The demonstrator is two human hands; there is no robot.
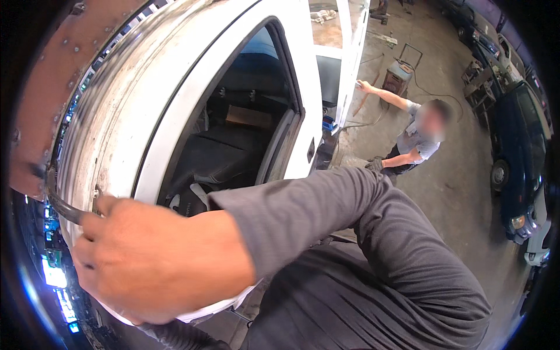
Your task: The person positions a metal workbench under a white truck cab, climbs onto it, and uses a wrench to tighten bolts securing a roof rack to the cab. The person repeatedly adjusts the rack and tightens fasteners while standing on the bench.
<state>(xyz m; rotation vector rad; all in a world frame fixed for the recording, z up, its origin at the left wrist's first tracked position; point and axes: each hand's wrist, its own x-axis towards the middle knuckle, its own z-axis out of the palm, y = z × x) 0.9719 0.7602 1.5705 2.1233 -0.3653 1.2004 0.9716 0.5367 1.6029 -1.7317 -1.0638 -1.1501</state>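
My right hand reaches across from the right in a grey sleeve, fingers curled round a black strip at the roof edge of a white vehicle. The strip runs up toward the rusty brown panel at the far left. My left hand is almost wholly hidden beneath the right; only its dark sleeve and a little skin show at the bottom. Beside my right arm is a side window with a dark interior behind it.
A co-worker in a grey shirt stands at the right, one arm out to an open white door. Beyond are a tank on a trolley, cords on the concrete floor, and a dark blue vehicle.
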